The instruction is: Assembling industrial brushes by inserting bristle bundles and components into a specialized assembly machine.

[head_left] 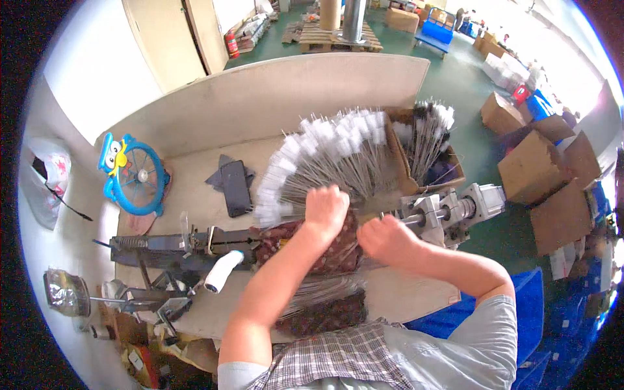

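Observation:
My left hand [327,209] is closed, just above a brown patterned cloth [338,250] and at the near ends of a wide fan of wire-handled brushes [325,153] with white bristle heads. What its fingers hold, if anything, is hidden. To the right, my right hand [387,239] is also closed, its fingertips pinched by the shaft end of a metal clamp-and-spindle machine [432,213]. Whatever lies between those fingers is too small to make out. Thin wires [325,289] lie in a bundle on the near side of the cloth, partly behind my left forearm.
A cardboard box [402,153] of more brushes stands right of the fan. At left are a blue cartoon-shaped fan [140,175], a dark phone [235,188] and a long metal fixture [162,250]. A low panel [273,91] bounds the bench's far side. Blue bins [526,299] stand at right.

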The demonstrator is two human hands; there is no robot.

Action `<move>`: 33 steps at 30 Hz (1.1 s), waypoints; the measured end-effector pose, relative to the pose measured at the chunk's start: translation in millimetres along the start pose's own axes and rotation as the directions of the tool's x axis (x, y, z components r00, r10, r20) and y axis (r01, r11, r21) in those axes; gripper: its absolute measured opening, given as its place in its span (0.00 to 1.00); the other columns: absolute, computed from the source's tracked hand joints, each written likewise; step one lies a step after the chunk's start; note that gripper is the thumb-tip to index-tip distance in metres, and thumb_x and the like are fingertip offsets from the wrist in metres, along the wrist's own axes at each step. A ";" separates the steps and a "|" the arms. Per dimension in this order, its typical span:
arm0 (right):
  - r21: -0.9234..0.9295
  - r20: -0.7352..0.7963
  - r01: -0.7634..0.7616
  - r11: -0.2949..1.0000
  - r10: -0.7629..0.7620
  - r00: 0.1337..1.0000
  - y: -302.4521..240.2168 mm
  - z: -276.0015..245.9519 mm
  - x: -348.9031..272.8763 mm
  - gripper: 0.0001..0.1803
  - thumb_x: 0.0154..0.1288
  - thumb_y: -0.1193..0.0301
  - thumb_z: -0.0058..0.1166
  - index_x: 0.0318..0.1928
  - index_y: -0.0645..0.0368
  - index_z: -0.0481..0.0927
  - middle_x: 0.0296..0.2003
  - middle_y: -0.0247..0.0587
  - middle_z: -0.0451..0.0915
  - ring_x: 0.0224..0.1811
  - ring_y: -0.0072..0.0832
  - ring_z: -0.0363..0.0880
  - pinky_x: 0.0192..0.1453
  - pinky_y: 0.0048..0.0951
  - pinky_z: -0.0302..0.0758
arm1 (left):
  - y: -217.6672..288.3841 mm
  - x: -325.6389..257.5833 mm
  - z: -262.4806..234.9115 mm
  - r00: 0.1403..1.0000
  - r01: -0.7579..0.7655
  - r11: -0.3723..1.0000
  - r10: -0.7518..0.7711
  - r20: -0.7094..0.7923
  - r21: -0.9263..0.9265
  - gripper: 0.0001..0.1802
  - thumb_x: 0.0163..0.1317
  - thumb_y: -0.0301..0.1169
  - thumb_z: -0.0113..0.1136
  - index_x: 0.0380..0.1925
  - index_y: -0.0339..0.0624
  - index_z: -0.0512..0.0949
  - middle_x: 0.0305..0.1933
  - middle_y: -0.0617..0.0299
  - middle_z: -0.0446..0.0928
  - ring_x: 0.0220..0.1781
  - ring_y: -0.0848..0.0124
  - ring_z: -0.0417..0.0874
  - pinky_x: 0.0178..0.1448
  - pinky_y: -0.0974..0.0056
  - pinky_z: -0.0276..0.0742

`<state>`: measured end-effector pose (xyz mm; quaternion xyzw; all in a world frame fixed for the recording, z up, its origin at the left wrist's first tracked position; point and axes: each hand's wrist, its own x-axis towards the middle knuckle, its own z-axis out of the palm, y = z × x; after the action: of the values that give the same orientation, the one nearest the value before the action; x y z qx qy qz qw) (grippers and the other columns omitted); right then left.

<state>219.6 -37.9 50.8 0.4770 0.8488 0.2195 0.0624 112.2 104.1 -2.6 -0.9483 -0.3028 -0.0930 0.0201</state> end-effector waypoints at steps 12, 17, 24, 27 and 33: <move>0.685 0.339 -0.291 0.668 0.061 0.939 60.6 -9.2 35.3 0.10 0.47 0.58 0.56 0.28 0.46 0.83 0.26 0.38 0.80 0.32 0.39 0.80 0.36 0.39 0.76 | 15.3 -192.2 -104.0 0.840 -0.238 0.949 0.095 -0.534 -0.206 0.13 0.46 0.23 0.62 0.36 0.40 0.79 0.34 0.60 0.77 0.32 0.65 0.78 0.40 0.65 0.73; 0.750 0.060 -0.066 0.658 0.032 0.998 -0.3 -3.1 110.3 0.10 0.46 0.58 0.54 0.21 0.50 0.80 0.22 0.31 0.77 0.34 0.35 0.76 0.37 0.36 0.75 | 3.9 -207.0 -46.5 0.551 0.304 -0.198 -0.762 0.341 -0.932 0.06 0.55 0.25 0.57 0.34 0.40 0.78 0.26 0.62 0.76 0.27 0.70 0.77 0.35 0.69 0.73; 0.695 -0.123 -0.009 0.719 0.131 0.984 -42.2 18.2 154.6 0.08 0.43 0.65 0.57 0.18 0.55 0.79 0.23 0.37 0.79 0.37 0.38 0.75 0.37 0.37 0.75 | -44.1 -222.4 -35.9 0.531 0.013 -0.724 -0.579 0.619 -0.689 0.12 0.62 0.36 0.52 0.35 0.38 0.75 0.25 0.65 0.73 0.29 0.72 0.75 0.32 0.66 0.72; 0.672 -0.156 -0.044 0.739 0.200 0.967 -51.0 21.7 158.1 0.07 0.42 0.65 0.55 0.16 0.52 0.75 0.19 0.32 0.75 0.32 0.34 0.72 0.35 0.35 0.72 | -44.1 -207.5 -45.8 0.666 -0.088 -0.737 -0.544 0.511 -0.670 0.16 0.62 0.42 0.51 0.35 0.39 0.75 0.24 0.66 0.71 0.33 0.73 0.75 0.32 0.65 0.72; 0.665 -0.032 -0.129 0.736 0.200 0.979 -48.6 5.0 157.3 0.06 0.43 0.66 0.55 0.16 0.52 0.76 0.19 0.32 0.75 0.34 0.35 0.73 0.37 0.34 0.72 | -55.8 -194.4 -4.5 0.664 0.578 0.163 -0.664 0.344 -0.800 0.23 0.52 0.48 0.62 0.22 0.34 0.80 0.19 0.64 0.76 0.22 0.78 0.72 0.28 0.69 0.69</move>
<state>98.6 73.5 41.6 0.5295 0.8280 -0.0657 -0.1724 -76.1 38.3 -35.9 -0.6048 -0.5695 -0.2716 -0.4859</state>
